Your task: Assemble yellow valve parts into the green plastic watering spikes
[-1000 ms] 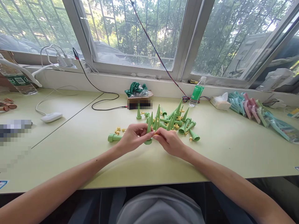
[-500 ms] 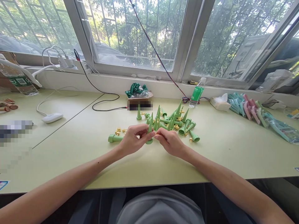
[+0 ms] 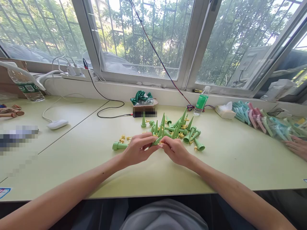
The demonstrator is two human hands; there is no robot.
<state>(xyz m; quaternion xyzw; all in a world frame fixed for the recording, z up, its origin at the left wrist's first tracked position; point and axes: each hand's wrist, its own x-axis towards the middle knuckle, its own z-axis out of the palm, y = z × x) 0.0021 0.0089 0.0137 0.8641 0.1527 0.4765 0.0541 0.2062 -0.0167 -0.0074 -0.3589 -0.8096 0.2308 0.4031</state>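
Note:
My left hand [image 3: 137,149] and my right hand [image 3: 175,149] meet over the pale green table [image 3: 96,166], both pinched on one green plastic cone spike [image 3: 156,141], which lies tilted between the fingertips. A small yellow piece seems to sit at my right fingertips, too small to be sure of. Just behind the hands lies a heap of green cone spikes [image 3: 178,127], some upright, some on their sides. Small yellow fittings [image 3: 122,138] are scattered left of the heap. One green spike [image 3: 119,146] lies alone beside my left hand.
A small box with green plastic film [image 3: 143,103] stands behind the heap, a green-labelled bottle [image 3: 200,101] and tissue pack [image 3: 224,111] to the right. Pastel packets [image 3: 261,118] lie far right, where another person's hand [image 3: 297,146] rests. A white mouse [image 3: 57,124], cables and a water bottle [image 3: 25,87] sit left.
The spike in my hands has tipped from upright to slanting down to the left. The view has tilted up a little, and another person's hand has come into sight at the far right.

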